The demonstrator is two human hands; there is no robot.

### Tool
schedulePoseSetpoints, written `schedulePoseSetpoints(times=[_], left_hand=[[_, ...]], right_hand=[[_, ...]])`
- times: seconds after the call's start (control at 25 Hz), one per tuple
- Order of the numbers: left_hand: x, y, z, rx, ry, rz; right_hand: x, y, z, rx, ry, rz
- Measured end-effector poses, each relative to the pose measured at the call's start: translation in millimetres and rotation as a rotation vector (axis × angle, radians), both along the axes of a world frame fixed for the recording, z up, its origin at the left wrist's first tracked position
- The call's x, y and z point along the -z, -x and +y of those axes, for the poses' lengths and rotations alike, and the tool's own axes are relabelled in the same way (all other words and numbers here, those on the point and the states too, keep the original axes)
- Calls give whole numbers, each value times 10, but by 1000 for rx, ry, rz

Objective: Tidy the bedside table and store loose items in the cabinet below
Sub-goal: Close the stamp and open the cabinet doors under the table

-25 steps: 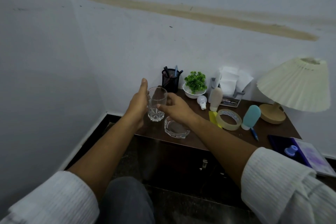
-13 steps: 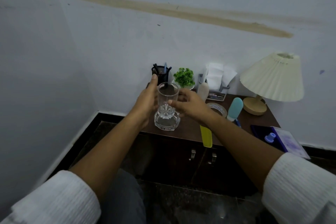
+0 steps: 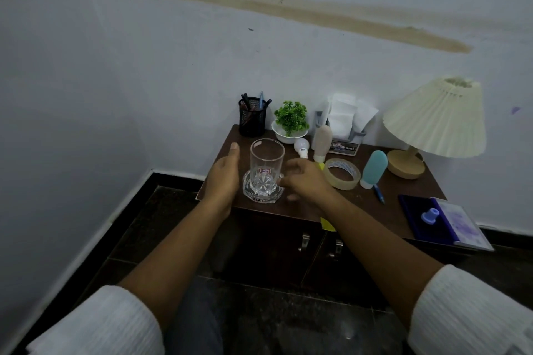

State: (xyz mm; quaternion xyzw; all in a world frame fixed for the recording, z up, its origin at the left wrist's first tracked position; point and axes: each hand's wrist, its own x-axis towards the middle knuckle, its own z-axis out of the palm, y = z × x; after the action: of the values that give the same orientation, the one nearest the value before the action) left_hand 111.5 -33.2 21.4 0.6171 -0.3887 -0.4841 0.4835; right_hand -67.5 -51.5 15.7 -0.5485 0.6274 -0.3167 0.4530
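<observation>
since the glass [image 3: 266,164] stands upright inside the faceted clear dish [image 3: 259,196] on the worktop [image 3: 360,202], right between the two hands, the pair is best treated as one stack. the left hand [image 3: 223,179] is spread flat, fingers straight, just beside the glass. the right hand [image 3: 305,181] hangs loosely curled at the dish's other side, holding nothing; whether either touches, i cannot tell. probably wisest: lift by the dish, steady the glass higher up, and keep it level toward the cabinet doors [image 3: 277,251] below the wrists.
</observation>
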Motion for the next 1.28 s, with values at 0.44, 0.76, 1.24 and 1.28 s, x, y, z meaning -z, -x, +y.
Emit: schedulePoseSetpoints(times=[0.44, 0.76, 1.24, 1.28], left_hand=[[151, -74, -104, 27, -40, 45], [253, -126, -238, -36, 53, 78], [241, 350, 162, 47, 26, -69], [238, 431, 184, 101, 28, -84]], right_hand=[[208, -303, -15, -13, -134, -260], [279, -454, -74, -75, -84, -359], [250, -74, 171, 30, 56, -218], [227, 53, 205, 44, 121, -120]])
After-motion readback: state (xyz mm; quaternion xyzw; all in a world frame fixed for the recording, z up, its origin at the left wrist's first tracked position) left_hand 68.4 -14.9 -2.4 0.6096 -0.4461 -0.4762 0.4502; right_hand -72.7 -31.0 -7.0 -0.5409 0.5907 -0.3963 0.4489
